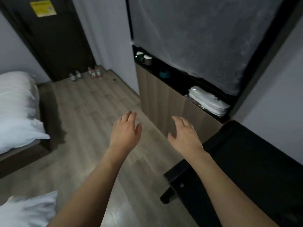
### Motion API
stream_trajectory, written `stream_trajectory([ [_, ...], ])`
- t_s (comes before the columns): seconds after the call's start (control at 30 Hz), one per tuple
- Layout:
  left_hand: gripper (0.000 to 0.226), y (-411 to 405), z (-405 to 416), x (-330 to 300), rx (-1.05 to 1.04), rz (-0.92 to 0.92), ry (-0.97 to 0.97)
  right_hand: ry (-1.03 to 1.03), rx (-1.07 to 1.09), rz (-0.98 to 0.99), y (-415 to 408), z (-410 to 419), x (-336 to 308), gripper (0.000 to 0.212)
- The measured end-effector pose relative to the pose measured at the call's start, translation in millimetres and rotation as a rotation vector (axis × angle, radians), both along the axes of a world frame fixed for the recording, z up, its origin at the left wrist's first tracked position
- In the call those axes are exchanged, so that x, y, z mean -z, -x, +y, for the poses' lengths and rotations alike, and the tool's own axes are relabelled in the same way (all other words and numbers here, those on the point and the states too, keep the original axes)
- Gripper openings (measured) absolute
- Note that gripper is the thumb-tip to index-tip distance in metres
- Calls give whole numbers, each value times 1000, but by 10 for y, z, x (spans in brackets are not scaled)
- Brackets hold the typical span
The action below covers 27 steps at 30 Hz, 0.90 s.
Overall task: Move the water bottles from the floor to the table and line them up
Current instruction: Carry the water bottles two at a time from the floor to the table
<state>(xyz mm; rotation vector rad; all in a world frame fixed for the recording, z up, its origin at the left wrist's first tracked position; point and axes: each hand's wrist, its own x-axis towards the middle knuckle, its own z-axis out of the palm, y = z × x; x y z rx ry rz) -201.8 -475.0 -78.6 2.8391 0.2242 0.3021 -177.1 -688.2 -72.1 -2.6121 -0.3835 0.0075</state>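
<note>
Both hands are held out in front of the body, palms down, fingers loosely spread, and nothing is held in either: the left hand hangs over bare floor, the right hand just in front of the wooden cabinet front. The water bottles are seen well ahead of the left hand and a little to its left, standing upright on the floor at the foot of the dark door. Two clearer ones stand beside each other, and a tight group with red labels lies just to their right; the exact count cannot be told. The dark surface lies below and to the right of the right hand.

The bottles are judged to be small, thin-walled plastic: light if partly empty, moderately weighty if full, and easily dented when squeezed. A hold around the mid-body, at the label band, is likely to serve best, with the neck as an alternative when two are carried in one hand.

No brand can be read on the labels; the yellow notice on the door carries print too blurred to make out
</note>
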Motion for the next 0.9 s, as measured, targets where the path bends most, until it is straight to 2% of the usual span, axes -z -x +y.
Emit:
stream_trajectory([
  [0.23,47,437,1080,18,-222,-6,34,17,-180,12,11,1143,-34,65],
  [0.47,47,553,1587,65,-333,1,67,44,-306,-44,-141,1788,-49,62],
  [0.67,47,199,1965,42,-368,-3,23,7,-361,-30,-594,2200,-35,63],
  [0.9,47,-603,2412,-93,-390,17,-58,-16,-410,-51,-1474,2657,-93,64],
])
